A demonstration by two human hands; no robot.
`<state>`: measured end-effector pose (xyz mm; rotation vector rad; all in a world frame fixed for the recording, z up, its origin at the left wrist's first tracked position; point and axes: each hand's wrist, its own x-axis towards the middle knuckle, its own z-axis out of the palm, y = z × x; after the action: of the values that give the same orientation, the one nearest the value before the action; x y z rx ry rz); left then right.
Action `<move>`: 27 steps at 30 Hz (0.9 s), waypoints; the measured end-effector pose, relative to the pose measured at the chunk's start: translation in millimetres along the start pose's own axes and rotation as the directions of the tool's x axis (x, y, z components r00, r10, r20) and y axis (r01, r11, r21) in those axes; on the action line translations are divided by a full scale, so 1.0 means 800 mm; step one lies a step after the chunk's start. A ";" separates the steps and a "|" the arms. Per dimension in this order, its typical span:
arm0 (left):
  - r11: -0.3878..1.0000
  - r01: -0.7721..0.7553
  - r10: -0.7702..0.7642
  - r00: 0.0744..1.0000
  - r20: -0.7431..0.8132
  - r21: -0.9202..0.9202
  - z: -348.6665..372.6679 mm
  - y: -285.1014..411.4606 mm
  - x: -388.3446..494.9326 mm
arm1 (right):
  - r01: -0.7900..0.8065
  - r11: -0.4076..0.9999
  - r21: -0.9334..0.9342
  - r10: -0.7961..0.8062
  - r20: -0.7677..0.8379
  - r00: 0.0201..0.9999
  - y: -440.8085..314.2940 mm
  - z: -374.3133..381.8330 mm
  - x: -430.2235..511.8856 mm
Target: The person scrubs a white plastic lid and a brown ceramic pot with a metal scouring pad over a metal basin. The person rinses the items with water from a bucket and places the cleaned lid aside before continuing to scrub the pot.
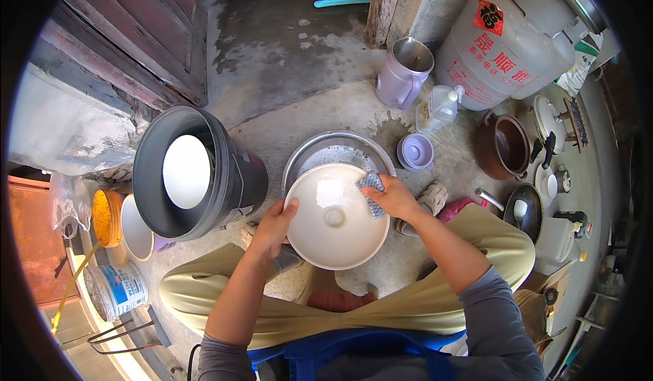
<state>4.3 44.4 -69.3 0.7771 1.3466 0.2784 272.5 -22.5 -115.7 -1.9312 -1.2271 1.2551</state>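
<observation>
A round white ceramic pot lid point(316, 243), with a small round knob at its middle, is tilted up in front of me. My left hand point(273, 228) grips its left rim, thumb on the upper face. In my right hand point(395, 197) is a grey scrubbing pad point(371, 181), pressed against the right side of the lid. Behind and partly under the lid stands a metal basin point(301, 149) of sudsy water. Part of the basin is hidden by the lid.
A tall black bucket point(250, 179) with a white round item inside stands left. To the right are a lilac cup point(416, 151), a soap pump bottle point(437, 110), a lilac jug point(395, 83), a brown clay pot point(487, 149) and a frying pan point(530, 197).
</observation>
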 end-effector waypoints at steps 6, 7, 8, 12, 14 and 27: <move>0.946 -0.221 0.233 0.972 -0.024 0.237 0.012 -0.023 0.006 | 0.109 0.975 -0.192 -0.103 0.040 0.994 -0.016 -0.016 0.006; 0.939 -0.224 0.231 0.973 0.002 0.261 0.017 -0.020 0.001 | 0.151 0.952 -0.268 -0.150 0.025 0.988 -0.035 -0.019 0.004; 0.932 -0.227 0.229 0.973 0.027 0.284 0.022 -0.015 -0.004 | 0.191 0.920 -0.342 -0.199 0.014 0.980 -0.060 -0.016 0.004; 0.825 -0.101 0.075 0.995 0.071 0.555 0.065 0.006 -0.016 | 0.564 0.630 -0.533 -0.674 -0.015 0.739 -0.088 0.055 0.009; 0.873 -0.078 0.049 0.996 0.072 0.481 0.066 0.003 -0.015 | 0.625 0.557 -0.546 -0.727 0.042 0.685 -0.098 0.077 0.003; 0.867 -0.267 0.278 0.960 0.035 0.421 0.057 -0.033 0.008 | 0.164 0.745 -0.647 -0.310 -0.117 0.944 -0.079 0.023 0.031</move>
<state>42.1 13.6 -90.2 1.3411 1.3379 0.2198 234.1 27.3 -84.4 -2.1771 -1.8712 0.4920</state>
